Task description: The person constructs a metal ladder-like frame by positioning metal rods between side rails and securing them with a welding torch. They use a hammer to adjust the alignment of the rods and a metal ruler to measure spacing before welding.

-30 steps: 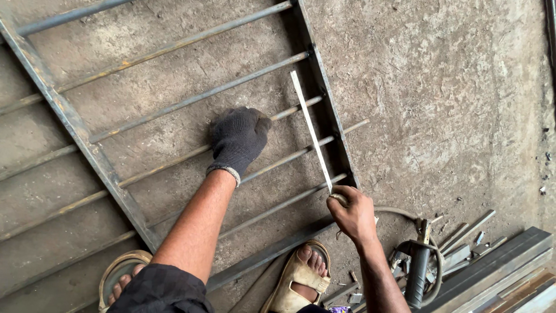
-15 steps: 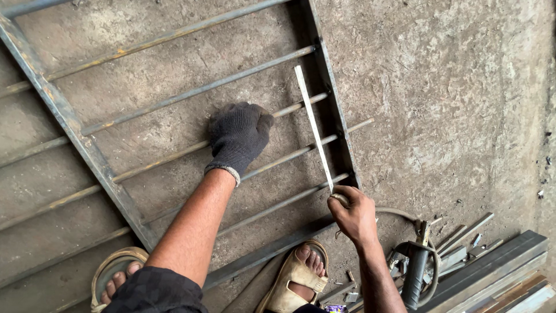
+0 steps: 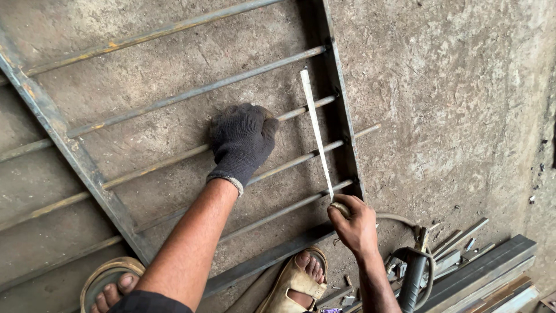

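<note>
From the head cam, your gloved left hand (image 3: 242, 139) is pressed flat on a bar of the metal grille (image 3: 75, 156) lying on the concrete floor (image 3: 463, 104). Your bare right hand (image 3: 354, 223) pinches the near end of a thin flat strip (image 3: 316, 132), laid across the bars beside the frame's right rail.

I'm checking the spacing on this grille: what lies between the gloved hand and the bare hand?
In the head view, between the gloved left hand and the bare right hand lie two thin grille rods over bare concrete floor, crossed by the flat metal strip.
</note>
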